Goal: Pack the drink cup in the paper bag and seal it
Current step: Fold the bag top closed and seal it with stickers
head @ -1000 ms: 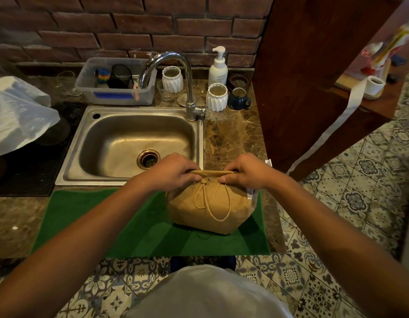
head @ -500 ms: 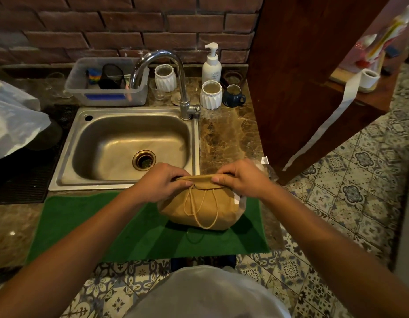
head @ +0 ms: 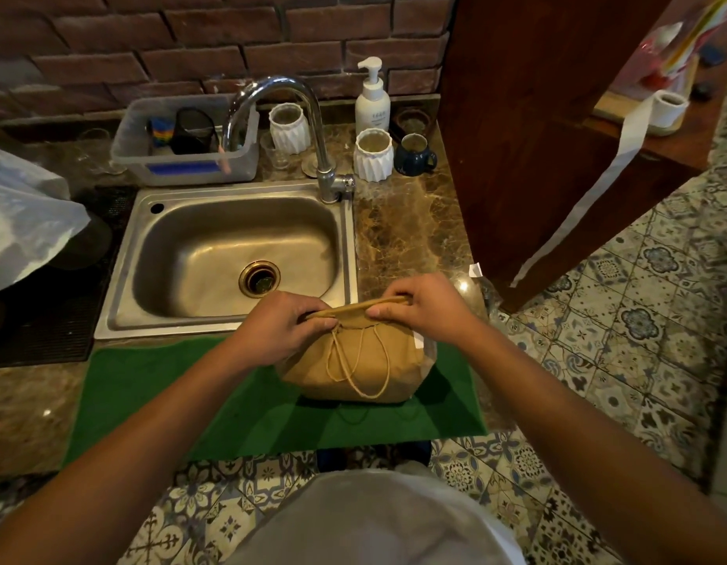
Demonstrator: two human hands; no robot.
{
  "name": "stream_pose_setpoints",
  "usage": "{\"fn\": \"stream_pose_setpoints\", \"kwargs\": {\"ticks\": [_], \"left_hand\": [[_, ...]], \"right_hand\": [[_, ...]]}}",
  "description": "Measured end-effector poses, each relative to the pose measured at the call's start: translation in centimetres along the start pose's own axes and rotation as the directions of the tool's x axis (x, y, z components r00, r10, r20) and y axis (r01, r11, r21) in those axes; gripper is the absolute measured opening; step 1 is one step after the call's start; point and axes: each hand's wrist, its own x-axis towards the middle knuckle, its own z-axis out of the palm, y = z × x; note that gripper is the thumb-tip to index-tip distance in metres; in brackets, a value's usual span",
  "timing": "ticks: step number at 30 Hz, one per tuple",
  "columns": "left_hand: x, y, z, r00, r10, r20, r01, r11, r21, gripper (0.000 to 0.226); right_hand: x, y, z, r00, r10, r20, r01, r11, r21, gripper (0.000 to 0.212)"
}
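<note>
Behind the sink (head: 231, 254), on the green mat (head: 190, 393) at centre frame, my bag (head: 353, 360) stands. My left hand (head: 280, 328) and right hand (head: 423, 307) both pinch its folded top, which runs left-right between them.

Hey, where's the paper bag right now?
In the head view, the paper bag sits on the green mat just in front of the sink's right corner, its folded top pinched by the left hand and right hand.
</note>
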Motion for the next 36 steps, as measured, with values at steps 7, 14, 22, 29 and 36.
{"fn": "stream_pose_setpoints", "kwargs": {"ticks": [7, 14, 22, 29, 36], "left_hand": [[0.7, -0.2, -0.2, 0.996, -0.084, 0.025, 0.086, 0.992, -0.094, 0.015], [0.2, -2.0, -1.4, 0.978, -0.152, 0.146, 0.189, 0.939, -0.288, 0.018], [0.2, -1.9, -1.3, 0.99, -0.123, 0.073, 0.138, 0.949, -0.282, 0.023], [0.7, -1.2, -0.3, 0.984, -0.177, -0.001, 0.168, 0.939, -0.3, 0.018], [1.4, -0.5, -0.9, 0.983, -0.176, -0.052, 0.155, 0.946, -0.284, 0.025]], "right_hand": [[0.2, 2.0, -0.7, 0.997, 0.044, -0.062, -0.031, 0.981, 0.193, 0.012], [1.1, 3.6, -1.6, 0.994, 0.08, -0.079, -0.059, 0.971, 0.232, 0.019], [2.2, 4.0, -2.1, 0.986, 0.142, -0.084, -0.112, 0.95, 0.29, 0.022], [1.7, 4.2, -3.0, 0.978, 0.209, -0.015, -0.189, 0.911, 0.367, 0.02], [0.4, 6.7, -4.6, 0.912, 0.341, -0.227, -0.225, 0.88, 0.418, 0.021]]}}
